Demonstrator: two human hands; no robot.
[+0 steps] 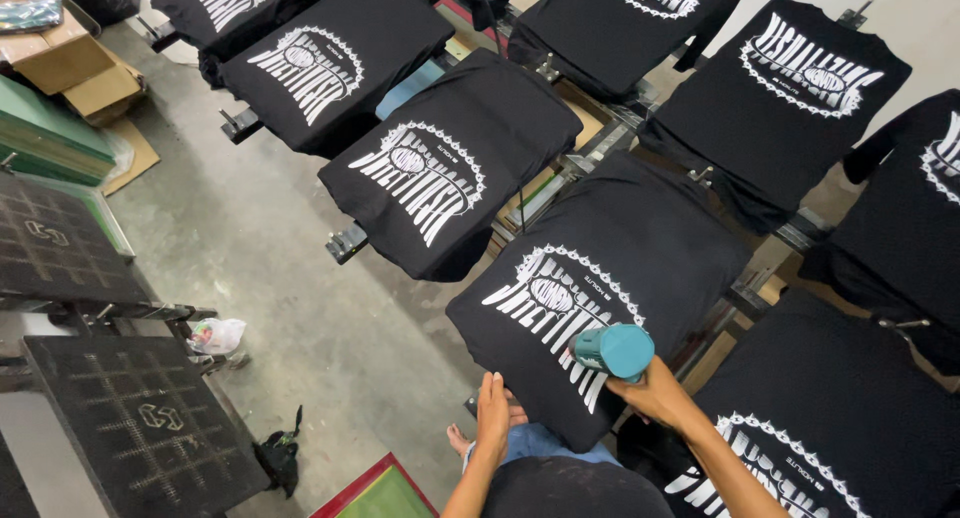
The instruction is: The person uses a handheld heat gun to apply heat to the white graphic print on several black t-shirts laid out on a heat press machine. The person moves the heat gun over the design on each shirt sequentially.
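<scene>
A black T-shirt (640, 248) with a white printed design lies stretched over a press pallet in front of me. My right hand (650, 390) grips a teal heat gun (613, 350), its nozzle aimed at the lower part of the white print. My left hand (493, 410) lies flat on the near corner of the same shirt, fingers together and pressing down on the fabric. Below my arms a dark garment (570, 488) is visible.
More black printed shirts sit on pallets all round: one (450, 168) to the left, one (790, 88) far right, one (830, 428) near right. Black gridded platens (140, 418) stand at left. Cardboard boxes (70, 58) and a plastic bag (217, 335) lie on the concrete floor.
</scene>
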